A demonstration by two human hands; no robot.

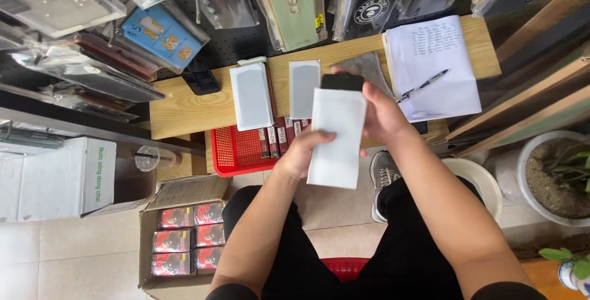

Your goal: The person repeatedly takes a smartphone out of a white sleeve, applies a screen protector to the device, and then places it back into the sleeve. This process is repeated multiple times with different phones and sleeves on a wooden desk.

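**White sleeve and dark phone held upright between both hands**

Left to right across the head view. On the floor at far left, a white box [58, 180], then an open carton [184, 232] of red-and-black packs. Above these, a red basket [236, 151] tucked under the front edge of the wooden desk [184, 112]. On the desk, two white sleeves lying flat side by side: a wider one [251, 96] and a narrower one [304, 88].

Next, the left hand [301, 152], closed on the lower left edge of the held white sleeve [337, 137], thumb on its face. Long axis of that sleeve running away from the body, top end nearly touching the desk edge, bottom end hanging over the lap. At its top, a dark phone [342, 81] peeking out, either behind or half inside; cannot tell which.

Then the right hand [384, 116], wrapped round the upper right side, fingers curled behind and gripping at the phone end. Both hands clamped, neither open; right nearer the phone, left nearer the sleeve's free end.

Further right, a grey cloth [369, 66], a notebook [439, 73] with a pen [424, 85] lying across it, and a pot [556, 177] on the floor.
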